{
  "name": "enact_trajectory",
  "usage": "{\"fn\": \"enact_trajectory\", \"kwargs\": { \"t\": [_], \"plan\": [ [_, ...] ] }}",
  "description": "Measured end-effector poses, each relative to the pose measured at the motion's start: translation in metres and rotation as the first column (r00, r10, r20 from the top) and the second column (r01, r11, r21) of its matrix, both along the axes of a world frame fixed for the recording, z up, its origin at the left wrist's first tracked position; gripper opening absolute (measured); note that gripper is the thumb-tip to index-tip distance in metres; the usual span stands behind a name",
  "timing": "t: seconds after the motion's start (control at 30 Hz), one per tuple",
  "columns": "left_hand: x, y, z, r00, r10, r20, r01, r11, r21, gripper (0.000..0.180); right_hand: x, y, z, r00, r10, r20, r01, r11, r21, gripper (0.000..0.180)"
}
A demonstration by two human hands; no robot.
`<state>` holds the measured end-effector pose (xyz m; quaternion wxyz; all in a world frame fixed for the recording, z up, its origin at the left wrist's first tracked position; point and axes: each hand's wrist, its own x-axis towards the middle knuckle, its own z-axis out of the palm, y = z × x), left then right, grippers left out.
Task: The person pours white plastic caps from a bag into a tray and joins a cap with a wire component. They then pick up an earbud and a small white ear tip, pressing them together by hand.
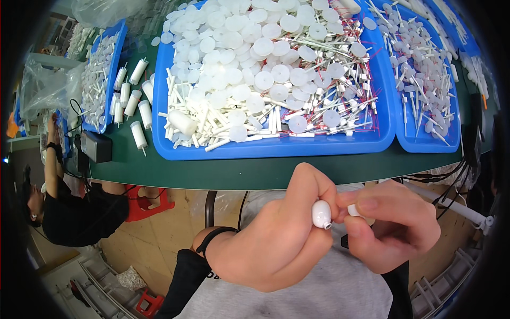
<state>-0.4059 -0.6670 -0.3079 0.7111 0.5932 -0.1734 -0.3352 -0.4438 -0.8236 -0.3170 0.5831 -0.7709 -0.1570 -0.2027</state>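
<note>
Head view, looking down over a dark green worktable [223,173] toward the person's lap. The left hand [276,234] is curled closed, pinching a small white egg-shaped plastic cap with a hole at its tip [322,213] between thumb and forefinger; a black band [212,236] circles that wrist. The right hand [390,226] is also closed, gripping a small white plastic piece [353,210] of which only one end shows beside the thumb; its full shape cannot be told. The two pieces sit just beside each other, held below the table's near edge and above the grey shirt [297,297]. On the table, a large blue plastic tray [276,149] holds heaped white plastic discs [264,80] and thin white sticks with red wires [319,106]. A second blue tray [425,143] to the right holds small white stemmed parts, and a third blue tray [114,69] to the left holds more white parts. Several white cylindrical assembled pieces [139,134] stand on the table between the left and middle trays. Another person in a black top [79,212] sits at far left.
</note>
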Motion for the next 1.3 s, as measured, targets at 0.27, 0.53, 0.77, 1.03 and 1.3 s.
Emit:
{"fn": "enact_trajectory", "kwargs": {
  "t": [0.27, 0.53, 0.77, 1.03, 1.3],
  "plan": [
    [0.0, 0.008, -0.004, 0.999, -0.036, 0.014, 0.036, 0.999, -0.036, 0.022, 0.001, -0.006, -0.004, 0.988, 0.081, -0.131, -0.061, 0.987, 0.152, 0.021],
    [0.008, 0.013, -0.01, 0.987, -0.158, 0.039, 0.161, 0.98, -0.115, 0.021, -0.008, 0.002, 0.0, 0.868, 0.137, -0.477, 0.18, 0.808, 0.561, 0.024],
    [0.006, 0.005, -0.004, 0.975, 0.03, 0.221, -0.017, 0.998, -0.063, 0.021, -0.005, -0.005, -0.014, 0.91, 0.245, -0.334, 0.076, 0.694, 0.716, 0.02],
    [0.01, 0.004, -0.001, 0.948, 0.007, 0.318, -0.014, 1.0, 0.02, 0.029, -0.002, -0.007, -0.021, 0.918, 0.261, -0.298, 0.037, 0.693, 0.72, 0.017],
    [0.007, 0.001, 0.002, 0.942, 0.086, 0.324, -0.08, 0.996, -0.031, 0.041, -0.007, -0.011, -0.02, 0.873, 0.407, -0.267, -0.094, 0.68, 0.727, 0.021]
  ]
}}
